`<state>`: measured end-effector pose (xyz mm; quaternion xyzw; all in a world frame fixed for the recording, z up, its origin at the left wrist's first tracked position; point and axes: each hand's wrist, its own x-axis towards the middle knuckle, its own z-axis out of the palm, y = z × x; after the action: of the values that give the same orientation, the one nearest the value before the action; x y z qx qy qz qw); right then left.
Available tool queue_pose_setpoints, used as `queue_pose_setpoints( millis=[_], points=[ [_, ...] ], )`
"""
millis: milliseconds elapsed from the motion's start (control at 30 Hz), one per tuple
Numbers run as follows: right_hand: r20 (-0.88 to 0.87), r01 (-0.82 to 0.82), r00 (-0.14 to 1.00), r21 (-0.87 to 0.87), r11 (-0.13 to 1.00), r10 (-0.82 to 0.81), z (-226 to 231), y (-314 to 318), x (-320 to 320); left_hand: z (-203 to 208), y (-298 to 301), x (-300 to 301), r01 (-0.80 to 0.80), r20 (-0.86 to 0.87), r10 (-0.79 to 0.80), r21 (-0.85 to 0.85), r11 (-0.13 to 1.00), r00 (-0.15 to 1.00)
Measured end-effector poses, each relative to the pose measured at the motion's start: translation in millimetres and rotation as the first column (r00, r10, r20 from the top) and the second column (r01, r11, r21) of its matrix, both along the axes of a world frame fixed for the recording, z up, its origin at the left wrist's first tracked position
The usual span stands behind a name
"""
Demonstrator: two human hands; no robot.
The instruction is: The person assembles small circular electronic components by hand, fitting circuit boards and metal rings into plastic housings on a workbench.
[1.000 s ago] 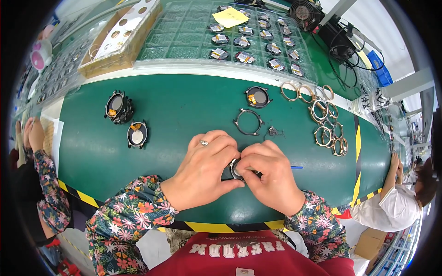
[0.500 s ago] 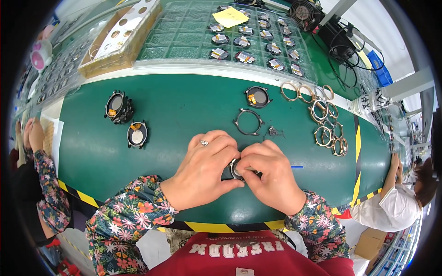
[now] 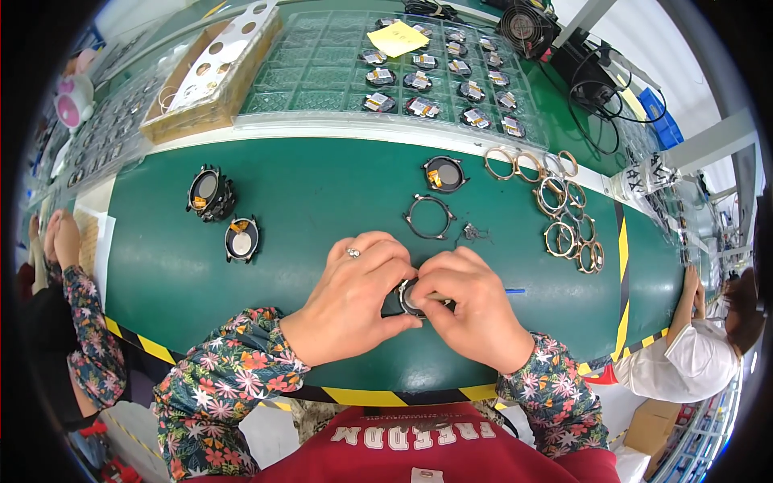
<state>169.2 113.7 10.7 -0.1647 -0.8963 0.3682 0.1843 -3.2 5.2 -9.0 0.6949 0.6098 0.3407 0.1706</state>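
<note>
My left hand (image 3: 354,294) grips a small round watch case (image 3: 405,298) at its edge, close above the green mat near the front. Over the case's right side, my right hand (image 3: 471,302) has its thumb and fingers pinched together; what lies between them is mostly hidden. A thin blue rod (image 3: 515,291) shows just beyond the right hand, and I cannot tell whether it is held. Farther off lie an empty dark watch bezel (image 3: 428,217), a watch case with an orange flex strip (image 3: 444,174) and a little heap of dark scraps (image 3: 473,233).
At the left are a stack of watch cases (image 3: 211,193) and a single case (image 3: 241,239). Several metal rings (image 3: 560,239) lie at the right. A clear compartment tray (image 3: 314,97) with watch parts and a cardboard box (image 3: 181,117) stand at the back. People sit on both sides.
The view has shifted slightly. Both hands stay closed around the watch case with almost the same grip.
</note>
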Motion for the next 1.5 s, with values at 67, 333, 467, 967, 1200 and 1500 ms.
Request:
queue_pose_setpoints(
  millis=[67,333,467,967,1200,1500],
  points=[
    [-0.010,0.021,1.000,0.008,1.000,-0.021,0,-2,-1,0,-1,0,0.000,-0.002,0.000,0.000,1.000,1.000],
    [-0.024,0.042,0.999,0.051,0.998,-0.041,0,-5,-2,0,-1,0,0.005,0.001,-0.005,0.007,1.000,1.000],
    [-0.002,-0.007,1.000,0.026,1.000,0.007,1,-1,-1,0,-1,0,0.007,0.004,-0.007,0.006,1.000,1.000],
    [0.040,-0.056,0.998,0.003,0.998,0.056,4,2,2,2,0,-3,0.041,-0.007,-0.041,-0.028,0.999,0.999],
    [0.044,-0.034,0.999,0.068,0.997,0.031,6,1,2,6,1,-8,0.096,-0.001,-0.097,-0.061,0.994,0.995],
    [-0.052,-0.025,0.998,0.129,0.991,0.032,4,-6,-4,9,2,-11,0.121,0.037,-0.118,-0.109,0.987,0.992]
  ],
)
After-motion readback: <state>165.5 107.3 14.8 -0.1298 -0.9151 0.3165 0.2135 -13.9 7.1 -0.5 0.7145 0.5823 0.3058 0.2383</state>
